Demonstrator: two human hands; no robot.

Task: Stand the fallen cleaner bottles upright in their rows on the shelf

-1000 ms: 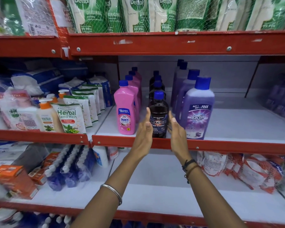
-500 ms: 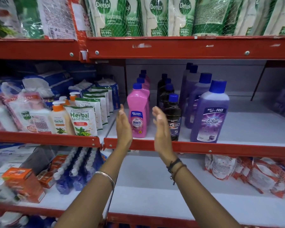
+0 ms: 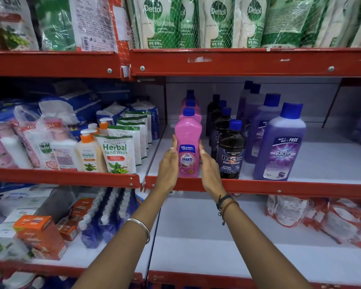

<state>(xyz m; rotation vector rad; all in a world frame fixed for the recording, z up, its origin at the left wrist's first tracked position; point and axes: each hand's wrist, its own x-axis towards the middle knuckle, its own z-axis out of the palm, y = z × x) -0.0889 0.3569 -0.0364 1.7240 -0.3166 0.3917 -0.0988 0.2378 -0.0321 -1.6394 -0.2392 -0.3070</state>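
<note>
— Where's the pink one she's on now?

— Front of its row, right at the lip of the red shelf. The left hand is flat against the left flank of the pink bottle, fingers held together and pointing up and inward, the tips reaching about to the top of the label. The bottle sits between the two palms, its long axis straight up, blue cap on top, label facing out.

— And the other side?

— The right hand mirrors it on the right flank, fingers likewise together and straight, not curled round. It's a flat squeeze from both sides, not a wrapped grip. I can't tell how hard either palm presses.

— Which hand's nearer?

— Neither, as far as I can see; both look to be touching. Both forearms rise from below the shelf edge, wrists bent slightly back.

— Room to work?

— Tight on the right. The black Bactin bottle stands just beside that hand's knuckles, the purple Bactin bottle beyond it. I'd guess any nudge should run straight back along the pink row, not sideways.
</note>
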